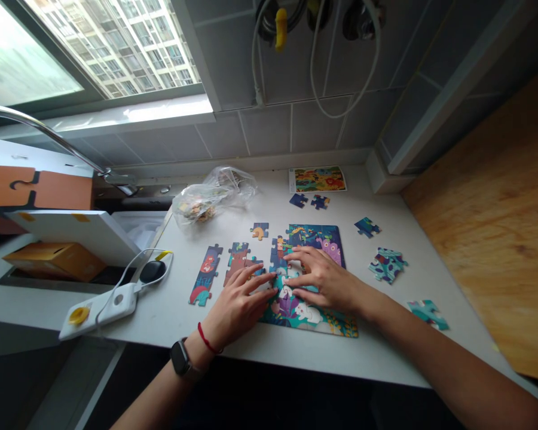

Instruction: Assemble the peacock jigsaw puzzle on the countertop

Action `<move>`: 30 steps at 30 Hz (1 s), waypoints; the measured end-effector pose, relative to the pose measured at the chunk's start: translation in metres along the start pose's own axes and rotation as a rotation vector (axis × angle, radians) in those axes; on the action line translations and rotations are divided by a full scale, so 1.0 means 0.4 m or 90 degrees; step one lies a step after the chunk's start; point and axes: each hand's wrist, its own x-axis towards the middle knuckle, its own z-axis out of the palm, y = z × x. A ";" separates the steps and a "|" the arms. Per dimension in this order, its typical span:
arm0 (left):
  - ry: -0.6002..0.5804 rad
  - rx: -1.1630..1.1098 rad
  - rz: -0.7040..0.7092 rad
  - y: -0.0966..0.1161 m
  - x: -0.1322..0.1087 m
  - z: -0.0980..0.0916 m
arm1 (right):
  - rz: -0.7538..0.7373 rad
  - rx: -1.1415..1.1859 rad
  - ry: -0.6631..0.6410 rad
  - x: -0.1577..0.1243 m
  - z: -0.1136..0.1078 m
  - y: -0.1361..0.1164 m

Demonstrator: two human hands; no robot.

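Note:
A partly joined jigsaw puzzle (316, 313) with animals on a teal and dark blue ground lies flat on the white countertop. On its left edge rest the fingertips of my left hand (242, 298), stretched out and apart. My right hand (325, 279) is spread over the middle of the puzzle, its fingertips touching the pieces and hiding some of them. Just beyond my left fingers lies a joined brown section (237, 257), partly covered. Left of that is a joined strip (205, 275) with red shapes. One loose puzzle piece (260, 230) sits above the brown section.
Two dark pieces (309, 201) lie below a picture card (320, 179) at the back. More pieces (388, 264) are along the right. A clear plastic bag (215, 194), a power strip (103, 310) and a sink with boxes (56, 260) are at the left.

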 end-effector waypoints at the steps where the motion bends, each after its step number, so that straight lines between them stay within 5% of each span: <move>1: -0.003 0.006 -0.002 0.001 0.000 0.000 | 0.008 -0.002 0.000 0.000 0.001 -0.002; 11: -0.060 0.034 -0.002 0.022 0.019 -0.028 | 0.041 0.004 0.047 0.004 -0.008 -0.005; 18: -0.150 0.107 0.030 0.031 0.062 -0.061 | 0.223 -0.009 0.190 -0.013 -0.049 0.067; 30: -0.332 0.192 0.165 0.077 0.168 -0.109 | 0.166 0.003 0.022 -0.038 -0.088 0.081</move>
